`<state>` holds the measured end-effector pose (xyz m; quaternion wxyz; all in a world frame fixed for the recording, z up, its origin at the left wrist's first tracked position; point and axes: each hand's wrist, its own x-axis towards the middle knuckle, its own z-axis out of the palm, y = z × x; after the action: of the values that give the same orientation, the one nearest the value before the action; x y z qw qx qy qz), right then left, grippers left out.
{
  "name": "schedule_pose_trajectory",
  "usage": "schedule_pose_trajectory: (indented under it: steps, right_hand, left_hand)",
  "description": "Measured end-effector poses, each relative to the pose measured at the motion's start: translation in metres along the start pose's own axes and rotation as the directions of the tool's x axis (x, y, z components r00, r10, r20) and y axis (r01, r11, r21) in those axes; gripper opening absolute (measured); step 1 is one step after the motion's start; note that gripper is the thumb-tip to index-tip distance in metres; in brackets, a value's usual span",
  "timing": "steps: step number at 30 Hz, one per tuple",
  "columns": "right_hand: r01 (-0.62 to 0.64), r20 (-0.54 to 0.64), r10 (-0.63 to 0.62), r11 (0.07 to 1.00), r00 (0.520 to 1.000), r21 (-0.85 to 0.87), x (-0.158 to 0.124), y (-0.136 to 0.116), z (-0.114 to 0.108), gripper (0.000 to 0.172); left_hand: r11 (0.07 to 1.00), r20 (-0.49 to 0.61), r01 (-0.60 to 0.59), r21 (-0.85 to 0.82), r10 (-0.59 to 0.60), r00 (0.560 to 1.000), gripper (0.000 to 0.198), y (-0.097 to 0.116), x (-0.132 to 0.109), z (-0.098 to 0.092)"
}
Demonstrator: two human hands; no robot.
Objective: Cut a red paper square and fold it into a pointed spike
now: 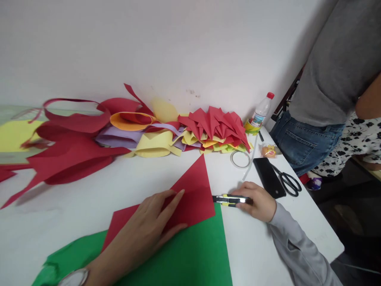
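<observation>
My left hand (157, 216) lies with its fingers stretched out on a folded sheet of red paper (195, 190). Under the red paper is a large green sheet (190, 254), crumpled at its left end. My right hand (257, 200) grips a yellow and black utility knife (229, 200). The knife points left, and its front end meets the right edge of the red paper; the blade tip is hidden there.
Along the wall lie red paper shapes (77, 155), rolled yellow paper (154, 143) and folded red pieces (212, 123). At the right are a tape roll (231, 159), a bottle (261, 110), a wrapped snack (268, 151), a black phone (269, 178) and scissors (290, 183). A person (327, 79) stands beyond the table edge.
</observation>
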<state>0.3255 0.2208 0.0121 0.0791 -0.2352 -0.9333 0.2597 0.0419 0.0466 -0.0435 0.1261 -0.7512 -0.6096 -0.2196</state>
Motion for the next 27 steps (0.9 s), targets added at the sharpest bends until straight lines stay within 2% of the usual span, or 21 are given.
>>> schedule_pose_trajectory:
  steps: [5, 8, 11, 15, 22, 27]
  right_hand:
    - [0.025, -0.002, -0.025, 0.991, 1.0, -0.135, 0.002, 0.004, 0.006, 0.045]
    - [0.083, -0.003, -0.085, 0.986, 0.996, -0.144, 0.002, 0.006, 0.006, 0.043]
    - [0.119, -0.017, -0.121, 0.986, 0.992, -0.117, 0.001, 0.005, 0.005, 0.041]
    - [0.135, 0.013, -0.134, 0.986, 0.991, -0.099, -0.001, 0.003, 0.002, 0.04]
    - [0.105, 0.07, -0.103, 0.994, 0.992, -0.02, -0.003, 0.004, -0.001, 0.04]
    - [0.105, 0.079, -0.106, 0.994, 0.991, 0.014, -0.003, 0.006, -0.001, 0.04]
  left_hand:
    - [0.999, 0.006, -0.003, -0.041, 0.003, 1.0, 0.055, 0.001, 0.004, -0.003]
    - [0.995, 0.032, -0.075, -0.068, 0.078, 0.996, 0.044, -0.001, 0.006, -0.001]
    - [0.99, 0.113, -0.121, -0.07, 0.129, 0.985, 0.046, -0.005, 0.007, 0.004]
    - [0.994, 0.212, -0.068, -0.086, 0.085, 0.973, 0.055, -0.008, 0.006, 0.008]
    - [0.994, 0.191, -0.1, -0.048, 0.107, 0.976, 0.058, -0.007, 0.006, 0.009]
    - [0.996, 0.201, -0.078, -0.047, 0.086, 0.976, 0.059, -0.007, 0.005, 0.011]
